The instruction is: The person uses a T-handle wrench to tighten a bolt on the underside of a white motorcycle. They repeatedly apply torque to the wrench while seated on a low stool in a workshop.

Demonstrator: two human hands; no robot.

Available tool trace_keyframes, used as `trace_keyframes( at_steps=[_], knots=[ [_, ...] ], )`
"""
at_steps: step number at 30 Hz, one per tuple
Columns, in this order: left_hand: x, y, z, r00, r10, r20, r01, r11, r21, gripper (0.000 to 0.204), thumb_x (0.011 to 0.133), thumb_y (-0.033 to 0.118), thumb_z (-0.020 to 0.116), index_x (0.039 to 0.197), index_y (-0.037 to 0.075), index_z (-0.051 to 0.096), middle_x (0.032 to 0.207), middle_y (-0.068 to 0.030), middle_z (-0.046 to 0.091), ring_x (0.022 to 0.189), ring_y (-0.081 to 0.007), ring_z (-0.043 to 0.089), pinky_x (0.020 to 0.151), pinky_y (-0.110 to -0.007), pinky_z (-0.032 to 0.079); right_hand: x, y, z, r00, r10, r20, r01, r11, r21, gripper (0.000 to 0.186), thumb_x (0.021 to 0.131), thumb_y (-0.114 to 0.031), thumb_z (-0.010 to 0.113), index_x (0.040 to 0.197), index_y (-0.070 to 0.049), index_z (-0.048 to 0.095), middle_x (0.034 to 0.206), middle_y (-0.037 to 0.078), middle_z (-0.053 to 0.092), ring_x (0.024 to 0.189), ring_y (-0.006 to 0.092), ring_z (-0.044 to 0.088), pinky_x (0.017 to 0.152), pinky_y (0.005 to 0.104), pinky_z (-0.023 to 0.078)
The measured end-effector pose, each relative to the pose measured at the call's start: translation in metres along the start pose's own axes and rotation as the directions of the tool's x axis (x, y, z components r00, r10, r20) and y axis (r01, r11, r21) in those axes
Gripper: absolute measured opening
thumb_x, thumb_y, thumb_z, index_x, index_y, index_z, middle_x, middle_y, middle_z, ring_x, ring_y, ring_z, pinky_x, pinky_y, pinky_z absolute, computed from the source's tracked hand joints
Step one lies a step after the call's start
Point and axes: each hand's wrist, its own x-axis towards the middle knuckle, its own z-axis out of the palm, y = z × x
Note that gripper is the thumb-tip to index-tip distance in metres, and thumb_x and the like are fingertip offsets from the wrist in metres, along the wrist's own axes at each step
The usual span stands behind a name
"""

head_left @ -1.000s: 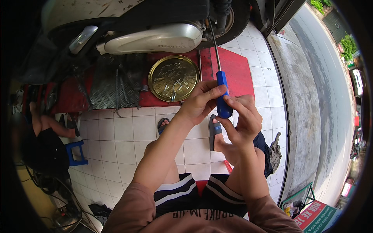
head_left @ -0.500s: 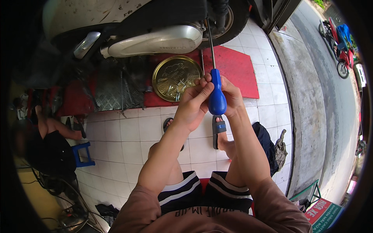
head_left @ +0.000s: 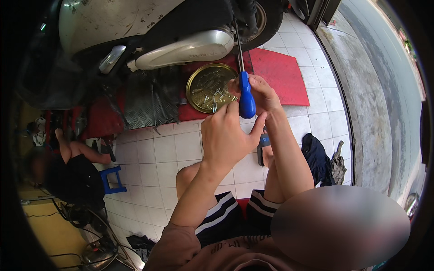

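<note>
A screwdriver (head_left: 246, 97) with a blue handle and long metal shaft points away from me, up to the rear of a scooter (head_left: 185, 49). Its tip is lost in the dark parts beside the wheel. My right hand (head_left: 266, 95) holds the handle from the right, its fingers passing behind it. Close below the handle's rounded butt is my left hand (head_left: 228, 135), thumb stretched apart from its bent fingers, not gripping. Beyond my left hand, a round gold tray (head_left: 199, 77) carries several small bolts or screws (head_left: 217, 100).
Under the scooter lies a red platform (head_left: 282, 77) with a dark metal tread plate (head_left: 151, 106). Dark cloth (head_left: 314, 158) lies on the tiles at right. Another person (head_left: 74, 171) sits at left near a blue stool (head_left: 113, 179). Cables and hoses (head_left: 97, 226) lie lower left.
My left hand has come off the handle and dropped toward its butt, thumb now spread. The right hand stays on the screwdriver. The view has shifted slightly.
</note>
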Motion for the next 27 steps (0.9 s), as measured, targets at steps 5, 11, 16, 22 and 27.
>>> trace_keyframes(
  at_steps=[5,11,16,22,27],
  knots=[
    [-0.001,-0.011,0.011,0.997,-0.081,-0.013,0.080,0.996,-0.046,0.045,0.091,0.036,0.062,0.063,0.003,0.053,0.051,-0.0056,0.051,0.041,-0.0219,0.049,0.041,-0.034,0.036,-0.001,0.011,0.005,0.998,0.019,-0.064,-0.011,0.993,0.115,0.030,0.091,-0.034,0.065,0.097,-0.004,0.062,0.091,0.007,0.064,0.079,0.0142,0.060,0.071,0.0291,0.051],
    [-0.017,-0.026,0.022,0.830,-0.281,0.482,0.476,-0.093,-0.874,0.045,0.101,0.044,0.037,0.106,0.002,0.053,0.069,-0.0006,0.047,0.050,-0.0035,0.035,0.041,-0.019,0.024,0.001,0.018,0.015,0.984,0.080,0.162,-0.134,0.923,0.360,0.041,0.090,-0.025,0.067,0.119,0.002,0.055,0.099,0.011,0.066,0.073,0.0086,0.058,0.063,0.0201,0.047],
    [-0.017,-0.029,0.020,0.907,-0.369,0.205,0.370,0.464,-0.805,0.047,0.101,0.040,0.038,0.087,0.001,0.059,0.066,-0.0007,0.052,0.048,-0.0038,0.036,0.042,-0.021,0.027,0.005,0.021,-0.001,0.988,0.098,0.116,-0.123,0.965,0.231,0.034,0.089,-0.022,0.068,0.111,0.002,0.059,0.094,0.012,0.067,0.062,0.0044,0.052,0.054,0.0156,0.042],
    [-0.017,-0.032,0.009,0.990,-0.138,0.002,0.116,0.824,-0.554,0.026,0.092,0.023,0.062,0.083,-0.002,0.061,0.061,-0.0049,0.054,0.050,-0.0070,0.039,0.046,-0.025,0.030,0.004,0.014,-0.004,0.991,0.128,0.034,-0.131,0.985,0.111,0.026,0.088,-0.024,0.070,0.097,-0.002,0.061,0.076,0.002,0.060,0.056,0.0036,0.049,0.052,0.0158,0.043],
    [-0.028,-0.041,0.027,0.931,-0.309,0.195,0.347,0.587,-0.731,0.041,0.091,0.036,0.065,0.108,-0.002,0.061,0.070,-0.0036,0.059,0.053,-0.0053,0.042,0.047,-0.023,0.033,0.005,0.028,-0.001,0.998,0.061,-0.021,-0.057,0.984,0.171,0.028,0.088,-0.027,0.070,0.098,-0.003,0.060,0.073,-0.001,0.058,0.061,0.0039,0.051,0.055,0.0179,0.045]
  ],
)
